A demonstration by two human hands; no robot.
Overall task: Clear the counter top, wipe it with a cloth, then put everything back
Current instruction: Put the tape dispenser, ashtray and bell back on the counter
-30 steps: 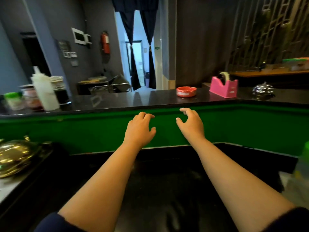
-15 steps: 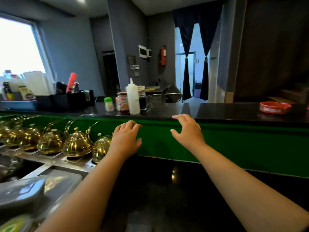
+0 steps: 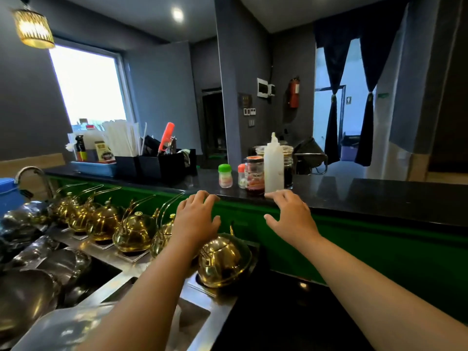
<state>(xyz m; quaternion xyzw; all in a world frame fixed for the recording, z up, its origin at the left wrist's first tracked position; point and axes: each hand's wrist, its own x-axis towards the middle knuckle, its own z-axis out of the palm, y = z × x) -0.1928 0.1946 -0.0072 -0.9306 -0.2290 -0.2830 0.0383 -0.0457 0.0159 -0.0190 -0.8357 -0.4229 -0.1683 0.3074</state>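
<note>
A: Where are the hands?
B: Both reach toward the black counter top (image 3: pixel 367 196). The left hand (image 3: pixel 196 219) and right hand (image 3: pixel 291 216) have fingers spread and relaxed, grasping nothing.
A: What stands on the counter?
B: A white squeeze bottle (image 3: pixel 273 165), a red-labelled jar (image 3: pixel 254 177) touching it, a green-capped bottle (image 3: pixel 225 176) nearby, and black bins (image 3: pixel 152 165) further left.
A: Below?
B: Brass kettles (image 3: pixel 134 231) in a row

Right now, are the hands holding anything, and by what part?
Nothing is held. The left hand and right hand are both open, fingers spread near the counter edge, just short of the white squeeze bottle.
</note>
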